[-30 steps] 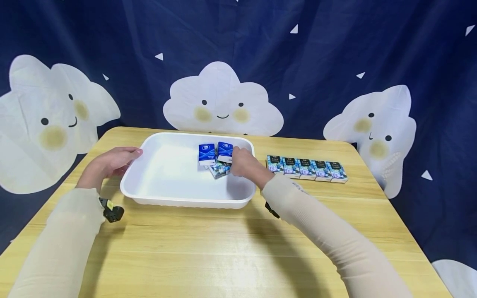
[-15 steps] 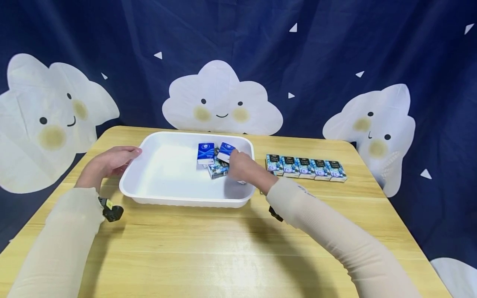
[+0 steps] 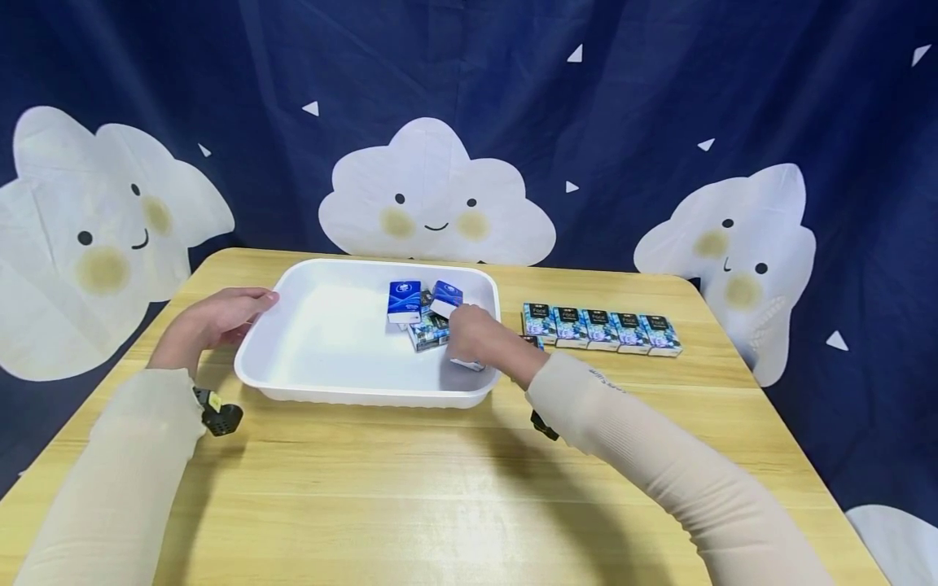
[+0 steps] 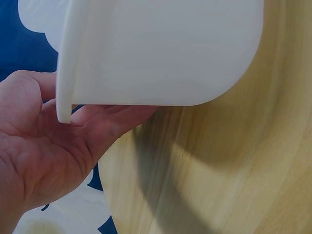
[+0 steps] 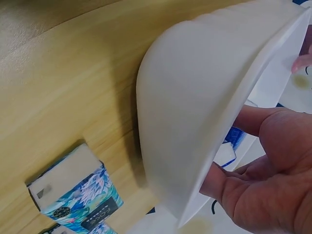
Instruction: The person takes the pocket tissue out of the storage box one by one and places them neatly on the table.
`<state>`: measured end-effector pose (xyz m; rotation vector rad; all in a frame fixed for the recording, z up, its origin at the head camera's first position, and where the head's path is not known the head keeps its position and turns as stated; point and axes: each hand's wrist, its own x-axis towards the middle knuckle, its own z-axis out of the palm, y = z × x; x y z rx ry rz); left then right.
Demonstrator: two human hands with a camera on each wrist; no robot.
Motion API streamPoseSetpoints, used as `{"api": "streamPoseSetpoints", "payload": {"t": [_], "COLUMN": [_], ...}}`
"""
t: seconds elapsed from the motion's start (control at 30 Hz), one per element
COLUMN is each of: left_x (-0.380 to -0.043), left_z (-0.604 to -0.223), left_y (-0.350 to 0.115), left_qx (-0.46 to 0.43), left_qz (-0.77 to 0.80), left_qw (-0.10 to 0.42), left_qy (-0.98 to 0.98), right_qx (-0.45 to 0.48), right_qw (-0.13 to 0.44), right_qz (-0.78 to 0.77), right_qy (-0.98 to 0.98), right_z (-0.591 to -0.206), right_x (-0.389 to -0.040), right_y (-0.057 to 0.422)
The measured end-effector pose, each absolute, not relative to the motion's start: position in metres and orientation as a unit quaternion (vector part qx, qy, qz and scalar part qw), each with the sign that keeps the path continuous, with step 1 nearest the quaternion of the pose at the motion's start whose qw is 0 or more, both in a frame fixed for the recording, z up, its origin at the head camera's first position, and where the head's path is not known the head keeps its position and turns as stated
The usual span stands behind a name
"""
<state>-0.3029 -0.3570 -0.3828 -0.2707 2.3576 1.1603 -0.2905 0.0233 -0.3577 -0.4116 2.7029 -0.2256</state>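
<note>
In the head view, we judge the left hand [image 3: 212, 319] steadies the white tray [image 3: 322, 354] while the right hand [image 3: 485, 338], well apart, reaches inside beside blue packets [image 3: 405, 303]. The left wrist view shows us its thumb gripping the rim [image 4: 63, 100], fingers [image 4: 109, 122] underneath. In the right wrist view, the wall [image 5: 183, 92] hides fingertips; we cannot tell their hold.
</note>
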Motion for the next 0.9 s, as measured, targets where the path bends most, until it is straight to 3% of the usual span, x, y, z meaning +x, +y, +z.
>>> {"api": "streamPoseSetpoints", "payload": {"t": [0.9], "left_x": [-0.302], "left_z": [-0.382], "left_y": [-0.357], "left_qx": [-0.098], "left_qz": [0.431], "left_qw": [0.246], "left_qy": [0.863], "right_qx": [-0.181], "right_qw": [0.147], "right_qz": [-0.103], "right_qy": [0.967], "right_z": [-0.363], "right_x": [-0.274], "right_y": [0.021]}}
